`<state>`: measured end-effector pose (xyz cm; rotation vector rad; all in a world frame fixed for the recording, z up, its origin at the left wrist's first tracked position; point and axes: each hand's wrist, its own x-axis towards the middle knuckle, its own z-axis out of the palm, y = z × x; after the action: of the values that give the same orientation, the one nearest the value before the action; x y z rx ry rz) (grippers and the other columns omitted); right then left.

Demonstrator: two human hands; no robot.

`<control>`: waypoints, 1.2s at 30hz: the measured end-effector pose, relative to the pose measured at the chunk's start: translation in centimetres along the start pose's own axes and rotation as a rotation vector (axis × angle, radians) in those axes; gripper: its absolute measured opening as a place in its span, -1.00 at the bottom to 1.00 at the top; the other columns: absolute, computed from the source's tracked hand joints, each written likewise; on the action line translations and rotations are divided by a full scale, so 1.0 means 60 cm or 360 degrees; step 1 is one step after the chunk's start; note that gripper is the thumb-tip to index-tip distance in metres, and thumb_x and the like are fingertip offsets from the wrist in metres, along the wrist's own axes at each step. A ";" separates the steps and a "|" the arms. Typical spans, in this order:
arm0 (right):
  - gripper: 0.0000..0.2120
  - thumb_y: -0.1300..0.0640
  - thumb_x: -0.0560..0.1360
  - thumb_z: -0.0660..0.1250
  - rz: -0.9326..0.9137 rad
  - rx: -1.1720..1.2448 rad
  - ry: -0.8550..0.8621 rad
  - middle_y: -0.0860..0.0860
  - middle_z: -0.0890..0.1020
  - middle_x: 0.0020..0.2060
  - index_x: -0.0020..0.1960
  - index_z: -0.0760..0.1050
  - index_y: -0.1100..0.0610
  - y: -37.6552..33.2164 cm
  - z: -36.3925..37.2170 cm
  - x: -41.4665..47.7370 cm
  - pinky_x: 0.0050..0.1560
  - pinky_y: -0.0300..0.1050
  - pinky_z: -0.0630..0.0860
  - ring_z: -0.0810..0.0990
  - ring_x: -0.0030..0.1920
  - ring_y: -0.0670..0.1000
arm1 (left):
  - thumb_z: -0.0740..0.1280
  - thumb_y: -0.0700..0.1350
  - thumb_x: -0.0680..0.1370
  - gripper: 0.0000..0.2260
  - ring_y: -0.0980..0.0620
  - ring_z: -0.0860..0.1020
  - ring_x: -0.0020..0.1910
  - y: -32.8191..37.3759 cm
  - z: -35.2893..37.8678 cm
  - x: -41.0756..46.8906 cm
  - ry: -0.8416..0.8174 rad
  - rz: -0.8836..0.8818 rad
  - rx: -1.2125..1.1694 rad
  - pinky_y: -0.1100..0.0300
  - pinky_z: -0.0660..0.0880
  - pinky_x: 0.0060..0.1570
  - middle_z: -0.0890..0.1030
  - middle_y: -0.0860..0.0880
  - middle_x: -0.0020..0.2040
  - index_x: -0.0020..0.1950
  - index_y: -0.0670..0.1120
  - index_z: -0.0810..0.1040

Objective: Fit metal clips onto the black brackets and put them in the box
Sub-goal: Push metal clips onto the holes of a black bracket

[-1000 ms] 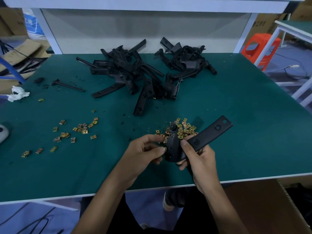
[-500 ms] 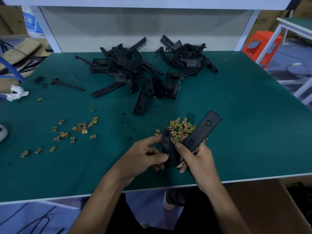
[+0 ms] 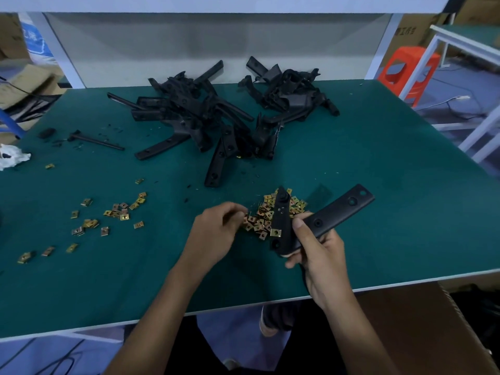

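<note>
Rag (image 3: 12,158): at the table's (image 3: 405,201) far-left edge, well apart from your hands.
Loose clips (image 3: 120,212): scattered over the left of the mat, with bare mat between them and the near edge.
Rod (image 3: 94,140): thin and black, lying beyond the loose clips.
Heap (image 3: 213,117): unfitted black brackets piled at the far middle, with open mat between it and your hands.
Left hand (image 3: 216,234): your fingers are curled and blurred at the left rim of the pile (image 3: 261,216). You cannot tell whether they pinch a clip.
Bracket (image 3: 327,219): raised just right of the pile. Its short arm points up over the pile and its long arm points right and away.
Clip (image 3: 275,233): sits on the short arm near the bend.
Right hand (image 3: 322,255): grips the bracket at the bend, thumb on top.
Right of the bracket: bare mat out to the table's slanting right edge.
Box (image 3: 411,323): brown, below the near edge, beside your right forearm.
</note>
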<state>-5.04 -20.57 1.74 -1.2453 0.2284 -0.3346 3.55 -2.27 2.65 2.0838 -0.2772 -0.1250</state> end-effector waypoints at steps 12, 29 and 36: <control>-0.99 0.04 0.48 0.45 0.0032 -0.0036 -0.0045 0.12 0.66 -0.32 -0.12 0.64 -0.05 -0.001 0.003 -0.001 -0.55 -0.16 0.52 0.63 -0.41 0.04 | 0.33 -0.05 0.62 -0.89 0.24 0.53 -0.18 0.012 -0.003 0.044 -0.0158 -0.0089 0.0453 0.41 0.32 -0.29 0.57 0.15 -0.14 -0.08 0.12 0.47; -0.82 0.08 0.48 0.49 0.0060 -0.0004 -0.0051 0.04 0.63 -0.33 0.02 0.60 0.14 0.003 -0.002 -0.001 -0.55 -0.16 0.53 0.61 -0.41 -0.01 | 0.36 -0.17 0.61 -0.82 0.15 0.54 -0.28 0.068 -0.005 -0.031 -0.0160 -0.0193 -0.0988 0.31 0.51 -0.27 0.64 0.01 -0.25 -0.09 -0.01 0.74; -0.83 0.06 0.47 0.46 0.0056 0.0024 -0.0083 0.09 0.67 -0.26 0.01 0.62 0.11 0.000 -0.002 -0.004 -0.54 -0.16 0.52 0.63 -0.37 0.03 | 0.38 -0.16 0.59 -0.84 0.15 0.57 -0.26 0.073 0.005 -0.040 -0.0347 -0.0345 -0.1140 0.30 0.53 -0.27 0.67 -0.02 -0.21 -0.06 -0.06 0.76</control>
<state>-5.33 -20.59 1.69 -1.2320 0.2025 -0.2728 0.54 -4.01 6.21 1.3799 -0.1088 -0.5072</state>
